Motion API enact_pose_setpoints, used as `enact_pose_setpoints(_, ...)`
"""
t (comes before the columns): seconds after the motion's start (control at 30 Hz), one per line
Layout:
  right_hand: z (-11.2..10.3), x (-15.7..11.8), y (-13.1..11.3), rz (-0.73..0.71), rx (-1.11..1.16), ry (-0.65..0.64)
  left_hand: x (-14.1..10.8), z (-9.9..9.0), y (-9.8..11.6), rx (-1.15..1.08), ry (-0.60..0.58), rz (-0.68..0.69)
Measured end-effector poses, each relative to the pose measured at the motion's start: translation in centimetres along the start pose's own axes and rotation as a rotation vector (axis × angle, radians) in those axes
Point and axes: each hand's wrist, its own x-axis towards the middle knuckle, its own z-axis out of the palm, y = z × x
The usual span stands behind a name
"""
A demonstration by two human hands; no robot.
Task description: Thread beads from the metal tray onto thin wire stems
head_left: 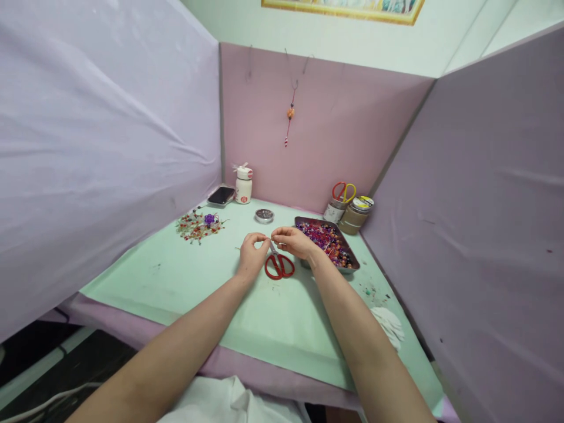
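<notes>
Over the middle of the table, my left hand [254, 252] and my right hand [294, 241] face each other with a small gap between the fingertips. Both are pinched closed; whatever lies between thumb and finger is too small to make out. Red-handled scissors [279, 266] lie on the table just below the hands, their blades partly behind the fingers. Beside my right hand stands a metal tray [356, 269] of red, purple and orange beads [324, 238], its near left corner covered by the hand.
Strung beads [198, 228] lie at the left. Behind are a phone [221, 195], a white bottle [244, 185] and a round tin [264, 215]. Jars [355, 216], one holding scissors [343, 191], stand back right. A beaded pendant [289, 113] hangs behind; a white glove [388, 326] lies right.
</notes>
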Motion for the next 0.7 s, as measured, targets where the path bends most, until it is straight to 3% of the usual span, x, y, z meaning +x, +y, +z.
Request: enact_pose_setpoints(0.7,-0.03,0.07,0.10,-0.001,-0.023,-0.001,0.14,0.07,-0.21,0.012,0.020,0.040)
